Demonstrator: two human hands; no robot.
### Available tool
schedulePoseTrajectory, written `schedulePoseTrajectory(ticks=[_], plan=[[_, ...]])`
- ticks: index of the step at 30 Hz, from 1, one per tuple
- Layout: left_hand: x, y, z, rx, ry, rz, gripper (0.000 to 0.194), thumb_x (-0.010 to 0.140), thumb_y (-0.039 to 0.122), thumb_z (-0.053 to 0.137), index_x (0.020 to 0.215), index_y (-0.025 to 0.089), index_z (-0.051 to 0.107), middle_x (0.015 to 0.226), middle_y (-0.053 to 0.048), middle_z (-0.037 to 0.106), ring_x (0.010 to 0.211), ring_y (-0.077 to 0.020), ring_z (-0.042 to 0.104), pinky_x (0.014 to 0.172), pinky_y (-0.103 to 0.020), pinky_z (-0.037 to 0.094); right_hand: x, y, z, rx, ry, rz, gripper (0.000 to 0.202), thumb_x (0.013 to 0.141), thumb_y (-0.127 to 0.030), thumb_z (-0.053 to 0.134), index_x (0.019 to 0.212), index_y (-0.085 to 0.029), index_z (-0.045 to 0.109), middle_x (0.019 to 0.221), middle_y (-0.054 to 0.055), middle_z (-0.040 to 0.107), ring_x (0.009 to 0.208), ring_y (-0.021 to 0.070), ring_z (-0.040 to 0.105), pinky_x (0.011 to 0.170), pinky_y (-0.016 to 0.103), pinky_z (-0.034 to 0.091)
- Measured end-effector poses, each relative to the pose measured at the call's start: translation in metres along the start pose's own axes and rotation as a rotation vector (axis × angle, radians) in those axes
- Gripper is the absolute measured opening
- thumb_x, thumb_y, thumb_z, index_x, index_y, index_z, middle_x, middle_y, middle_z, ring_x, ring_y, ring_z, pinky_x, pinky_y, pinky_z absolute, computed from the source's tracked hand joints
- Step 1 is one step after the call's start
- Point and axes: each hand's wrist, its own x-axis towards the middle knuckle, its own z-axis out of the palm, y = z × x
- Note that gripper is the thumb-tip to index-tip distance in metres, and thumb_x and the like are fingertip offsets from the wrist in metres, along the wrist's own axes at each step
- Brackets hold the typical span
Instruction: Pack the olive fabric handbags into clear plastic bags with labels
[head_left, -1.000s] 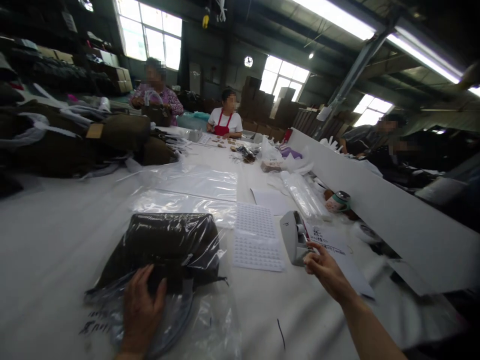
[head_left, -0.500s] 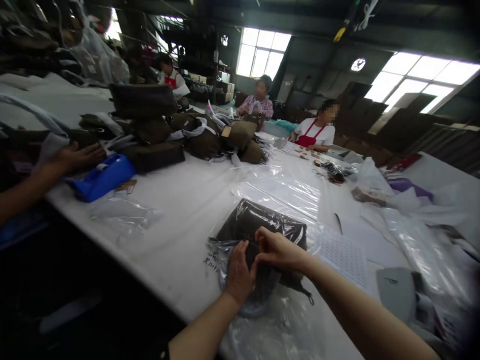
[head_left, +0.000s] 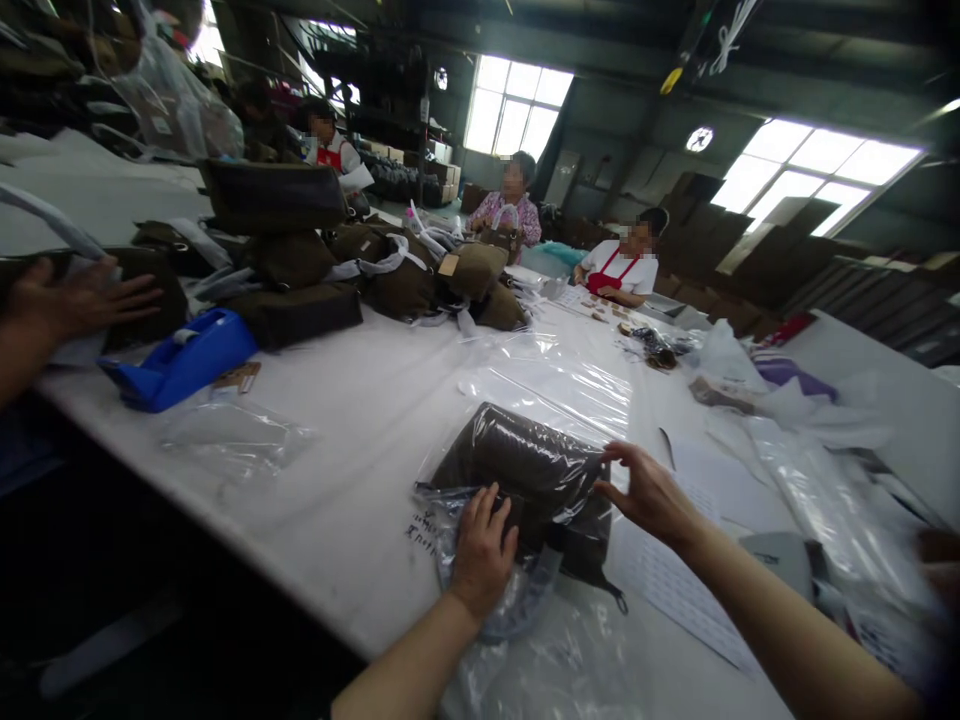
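A dark olive-brown bag (head_left: 517, 445) lies on the white table inside a clear plastic bag (head_left: 442, 455). Its wrapped handle (head_left: 529, 600) curves toward me. My left hand (head_left: 484, 550) rests flat on the near left part of the bag, fingers slightly spread. At the bag's right edge is my right hand (head_left: 649, 490), thumb and fingers apart; whether the fingertips touch the plastic I cannot tell. A small cord loop (head_left: 619, 600) sticks out at the bag's near right corner.
More olive bags (head_left: 281, 250) are piled at the back left. A blue tape dispenser (head_left: 184, 360) stands beside a co-worker's hand (head_left: 82, 300). Printed sheets (head_left: 686, 590) and plastic sleeves (head_left: 810, 500) lie to the right. Several people work across the table (head_left: 360, 400).
My right hand has moved right, from the middle of the bag to its right edge, and its fingers have parted. My left hand stays on the bag, fingers flatter. The co-worker's hand has shifted left.
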Motion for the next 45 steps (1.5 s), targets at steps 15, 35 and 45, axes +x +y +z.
schedulePoseTrajectory(ticks=[15,35,45], plan=[[-0.106,0.006,-0.101,-0.142,-0.591,0.409,0.076,0.064,0.007,0.047,0.138,0.015,0.031,0.134,-0.012,0.049,0.124,-0.0245,0.044,0.103,-0.041,0.041,-0.135,-0.01,0.083,0.564,0.339,-0.131,0.02,0.086,-0.02,0.055,0.105,-0.024,0.048,0.082,0.0,0.068,0.08,0.0161,0.066,0.074,0.031,0.055],[-0.072,0.003,-0.135,-0.03,0.114,-0.057,0.025,0.089,0.022,0.04,0.1,0.02,0.062,0.093,-0.007,0.069,0.094,-0.019,0.063,0.086,-0.035,0.049,-0.147,-0.134,0.099,0.533,0.367,0.478,0.027,0.091,-0.045,0.039,0.104,-0.021,0.035,0.073,0.005,0.06,0.056,0.0213,0.062,0.049,0.029,0.046],[-0.042,0.003,-0.052,0.237,-0.253,0.222,0.056,0.092,0.038,0.036,0.139,0.009,0.029,0.142,-0.015,0.036,0.134,-0.0274,0.029,0.106,-0.048,0.034,-0.142,-0.131,0.075,0.529,0.342,0.54,0.042,0.086,-0.051,0.046,0.113,-0.022,0.035,0.077,0.003,0.06,0.049,0.016,0.055,0.047,0.028,0.047]])
